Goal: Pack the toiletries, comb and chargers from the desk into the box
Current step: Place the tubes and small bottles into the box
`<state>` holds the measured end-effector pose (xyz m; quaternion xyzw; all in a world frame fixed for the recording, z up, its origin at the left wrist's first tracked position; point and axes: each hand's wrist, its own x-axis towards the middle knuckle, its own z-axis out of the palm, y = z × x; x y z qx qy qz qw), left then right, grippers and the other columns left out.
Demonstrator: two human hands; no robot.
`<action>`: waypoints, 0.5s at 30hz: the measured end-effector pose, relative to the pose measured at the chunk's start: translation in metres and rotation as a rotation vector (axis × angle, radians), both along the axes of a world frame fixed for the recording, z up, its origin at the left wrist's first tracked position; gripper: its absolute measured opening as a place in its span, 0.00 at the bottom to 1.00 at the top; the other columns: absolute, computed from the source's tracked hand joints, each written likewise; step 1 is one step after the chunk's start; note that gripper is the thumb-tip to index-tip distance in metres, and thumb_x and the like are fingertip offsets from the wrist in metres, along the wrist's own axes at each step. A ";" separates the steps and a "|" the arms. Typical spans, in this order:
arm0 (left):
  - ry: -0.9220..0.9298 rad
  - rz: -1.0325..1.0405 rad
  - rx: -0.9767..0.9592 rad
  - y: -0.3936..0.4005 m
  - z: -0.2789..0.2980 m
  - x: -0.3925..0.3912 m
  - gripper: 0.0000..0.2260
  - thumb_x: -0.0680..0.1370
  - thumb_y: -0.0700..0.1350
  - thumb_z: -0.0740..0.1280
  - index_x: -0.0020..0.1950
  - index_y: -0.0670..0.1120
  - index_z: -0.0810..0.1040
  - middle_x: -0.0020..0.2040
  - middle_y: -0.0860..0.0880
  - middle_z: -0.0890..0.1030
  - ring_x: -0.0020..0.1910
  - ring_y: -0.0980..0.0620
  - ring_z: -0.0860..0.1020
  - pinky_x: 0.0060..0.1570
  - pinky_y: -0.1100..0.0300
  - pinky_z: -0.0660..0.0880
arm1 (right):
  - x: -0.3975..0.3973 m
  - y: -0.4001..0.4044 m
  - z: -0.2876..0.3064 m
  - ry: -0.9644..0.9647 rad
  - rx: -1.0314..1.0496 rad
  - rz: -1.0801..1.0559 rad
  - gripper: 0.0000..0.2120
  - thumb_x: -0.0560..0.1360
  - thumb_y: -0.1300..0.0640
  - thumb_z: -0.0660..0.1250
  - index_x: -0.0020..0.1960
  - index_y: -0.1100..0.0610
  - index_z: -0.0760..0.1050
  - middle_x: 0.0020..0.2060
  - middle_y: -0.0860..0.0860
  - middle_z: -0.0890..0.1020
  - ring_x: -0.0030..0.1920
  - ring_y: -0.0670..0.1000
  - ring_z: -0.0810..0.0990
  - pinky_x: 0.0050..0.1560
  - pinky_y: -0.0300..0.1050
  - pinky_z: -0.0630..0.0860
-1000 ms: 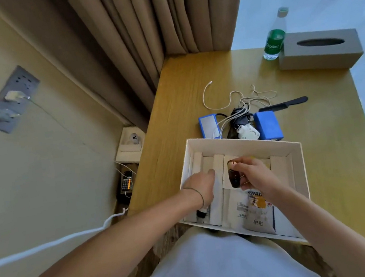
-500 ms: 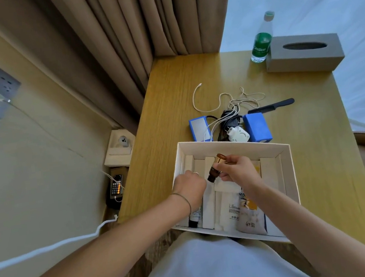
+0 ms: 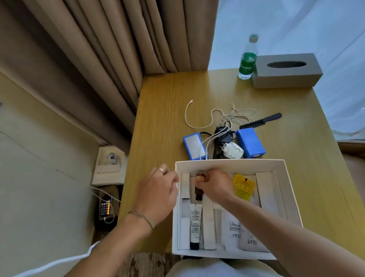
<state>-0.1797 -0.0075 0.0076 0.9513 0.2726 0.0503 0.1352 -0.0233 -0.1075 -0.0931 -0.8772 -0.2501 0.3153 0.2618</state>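
Inside box (image 3: 289,193), right hand (image 3: 216,184) pinching brown bottle (image 3: 198,186), left hand (image 3: 159,194) loosely curled, holding nothing

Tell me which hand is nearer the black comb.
Right. The right hand is inside the box, below-left of the black comb; the left hand sits farther left, outside.

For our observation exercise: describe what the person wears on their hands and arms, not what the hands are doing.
Both forearms are bare, with no sleeves reaching them. The left hand has a thin band ring on one finger, and a slim bracelet circles the left wrist. The right hand shows no ring, watch or bracelet.
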 end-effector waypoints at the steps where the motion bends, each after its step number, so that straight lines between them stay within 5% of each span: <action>1: -0.005 0.028 -0.020 0.004 0.000 -0.001 0.06 0.78 0.43 0.63 0.47 0.50 0.80 0.44 0.54 0.74 0.44 0.55 0.73 0.34 0.60 0.74 | -0.002 0.001 -0.001 -0.028 -0.014 0.014 0.17 0.69 0.41 0.71 0.29 0.50 0.75 0.22 0.44 0.78 0.25 0.40 0.76 0.24 0.40 0.68; 7: -0.044 0.154 -0.129 0.019 -0.003 0.000 0.07 0.78 0.44 0.63 0.46 0.53 0.79 0.45 0.56 0.74 0.40 0.57 0.73 0.35 0.62 0.73 | -0.011 0.007 -0.004 -0.208 -0.154 0.162 0.14 0.71 0.49 0.66 0.30 0.52 0.68 0.23 0.46 0.71 0.29 0.52 0.76 0.25 0.41 0.64; 15: -0.114 0.145 -0.194 0.026 -0.005 0.025 0.06 0.77 0.43 0.64 0.46 0.53 0.80 0.45 0.56 0.76 0.43 0.57 0.75 0.36 0.61 0.74 | -0.009 0.003 0.020 -0.211 -0.122 0.173 0.12 0.73 0.58 0.63 0.31 0.54 0.72 0.26 0.48 0.75 0.27 0.48 0.72 0.24 0.42 0.66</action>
